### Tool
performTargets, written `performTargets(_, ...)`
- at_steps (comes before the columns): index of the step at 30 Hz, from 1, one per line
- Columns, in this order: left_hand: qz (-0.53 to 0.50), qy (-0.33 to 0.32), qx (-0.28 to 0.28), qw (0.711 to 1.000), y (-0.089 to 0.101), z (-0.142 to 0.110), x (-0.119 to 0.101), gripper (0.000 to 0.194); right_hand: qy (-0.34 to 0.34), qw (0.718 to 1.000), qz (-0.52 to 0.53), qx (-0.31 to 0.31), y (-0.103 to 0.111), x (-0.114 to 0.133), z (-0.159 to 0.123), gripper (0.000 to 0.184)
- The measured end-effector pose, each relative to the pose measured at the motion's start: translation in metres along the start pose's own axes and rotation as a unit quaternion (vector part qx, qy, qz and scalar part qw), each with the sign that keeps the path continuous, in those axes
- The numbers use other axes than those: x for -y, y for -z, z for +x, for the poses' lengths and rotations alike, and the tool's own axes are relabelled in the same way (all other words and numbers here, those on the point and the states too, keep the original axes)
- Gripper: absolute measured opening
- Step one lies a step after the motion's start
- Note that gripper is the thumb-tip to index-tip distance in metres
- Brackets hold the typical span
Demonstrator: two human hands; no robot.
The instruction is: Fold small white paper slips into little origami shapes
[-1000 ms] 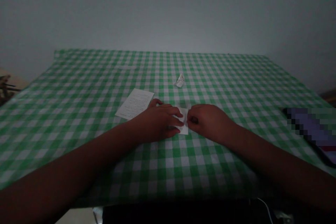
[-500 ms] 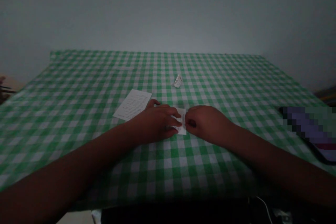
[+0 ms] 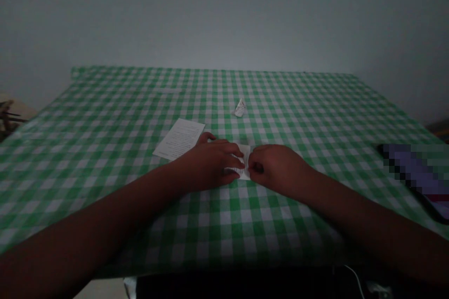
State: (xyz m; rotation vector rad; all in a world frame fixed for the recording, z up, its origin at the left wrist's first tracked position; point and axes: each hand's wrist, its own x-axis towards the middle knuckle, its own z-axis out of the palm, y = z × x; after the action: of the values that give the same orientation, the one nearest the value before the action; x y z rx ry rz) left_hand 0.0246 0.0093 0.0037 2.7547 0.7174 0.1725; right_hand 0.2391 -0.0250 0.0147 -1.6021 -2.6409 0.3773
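Note:
A small white folded paper (image 3: 245, 162) lies on the green-and-white checked tablecloth (image 3: 105, 117) in the middle of the table. My left hand (image 3: 210, 164) lies flat on its left part, fingers stretched over it and pressing down. My right hand (image 3: 275, 166) meets it from the right, fingers curled and pinched on the paper's right edge. Most of the paper is hidden under the two hands.
A printed white sheet (image 3: 179, 138) lies just left of my left hand. A small crumpled or folded white scrap (image 3: 240, 107) stands farther back. A dark blurred-out flat object (image 3: 417, 175) sits at the right edge. A plain wall rises behind the table.
My right hand has slid slightly toward me along the paper's right edge. The left hand stays pressed on the paper. The view shifted a little.

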Motion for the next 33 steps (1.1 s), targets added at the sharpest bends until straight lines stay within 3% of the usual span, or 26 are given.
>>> performTargets(3, -0.002, 0.006, -0.005, 1.0, 0.0, 0.0, 0.0, 0.019, -0.031, 0.999, -0.005, -0.022, 0.001, -0.005, 0.006, 0.013)
performTargets(10, 0.004, -0.003, -0.016, 1.0, -0.003, -0.001, 0.001, 0.02, -0.002, 1.0, 0.005, -0.011, 0.0, -0.002, 0.002, 0.011)
performTargets(21, 0.0, -0.004, -0.021, 1.0, -0.005, -0.002, 0.003, 0.019, -0.094, 0.988, -0.001, -0.126, -0.008, -0.027, 0.029, 0.017)
performTargets(33, 0.063, -0.033, 0.008, 0.997, 0.001, -0.009, 0.004, 0.03, -0.045, 0.977, 0.089, -0.189, 0.001, -0.031, 0.012, 0.016)
